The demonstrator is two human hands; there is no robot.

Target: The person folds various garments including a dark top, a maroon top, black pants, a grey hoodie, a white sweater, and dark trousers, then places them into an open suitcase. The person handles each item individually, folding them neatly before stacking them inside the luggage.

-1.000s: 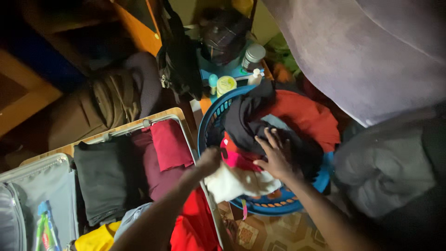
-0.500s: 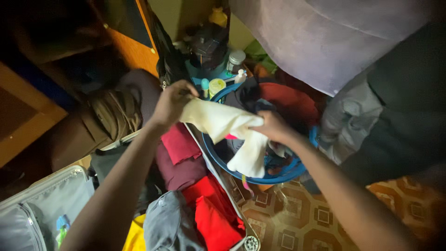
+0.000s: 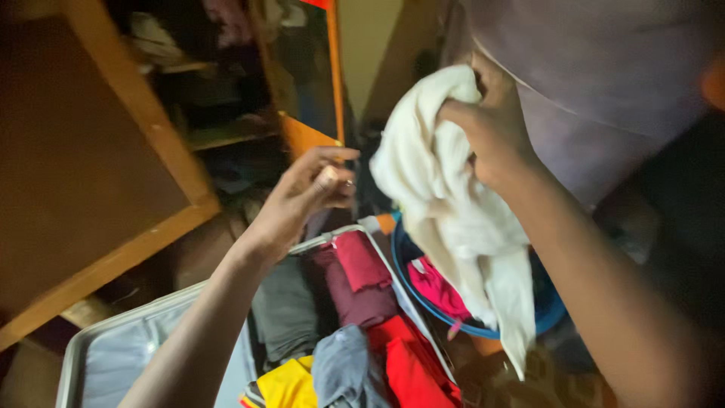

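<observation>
White garment: soft cloth, matt, creased, bunched in the right hand. Suitcase, below and left of the garment: pale smooth fabric lining, rim with a dull sheen. Folded clothes inside the suitcase: matt cloth in maroon, red, grey, yellow. Basket under the garment: blue plastic, smooth. Shelf unit beyond the suitcase: wood, matt brown with orange edging.

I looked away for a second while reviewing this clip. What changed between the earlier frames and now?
The white cloth went from the blue basket up into the air. The right hand now grips it alone, bunched at the top; the left hand let go and hangs open beside it. The folded clothes stayed packed in the open suitcase.
</observation>
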